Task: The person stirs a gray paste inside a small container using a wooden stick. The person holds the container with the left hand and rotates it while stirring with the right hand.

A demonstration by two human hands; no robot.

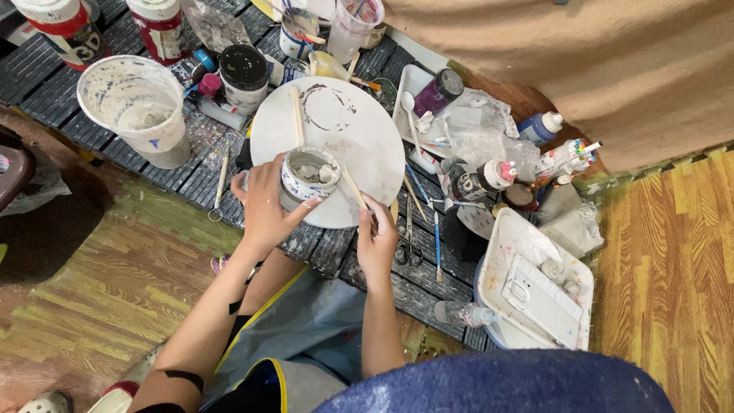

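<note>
Nearest to us, at the bottom edge, we see a rounded blue fabric shape (489,382) dusted with white, and just beyond it a pale blue apron (321,321) with yellow trim over the person's lap. From there two bare forearms reach up to a dark slatted bench (382,275) crowded with paint supplies. The left hand (264,206) is wrapped around the side of a small white jar (306,177) with blue markings, its fingers closed on it; the jar stands on a round white board (359,145) near the board's lower edge and holds pale lumpy material. The right hand (376,233) sits just right of the jar, its fingers pinched shut on a thin wooden stick (353,187) whose far end leans toward the jar's rim; we cannot tell whether it touches the contents. A second wooden stick (297,115) lies flat on the board beside a dark ring stain (327,107). To the left stands a large paint-spattered white bucket (138,107), and a black-lidded jar (244,73) lies between it and the board. To the right we see a purple bottle (436,92) on a white tray (409,84), scissors (409,245) on the bench, and a white tub (535,287) near the wooden floor (673,252)
</note>
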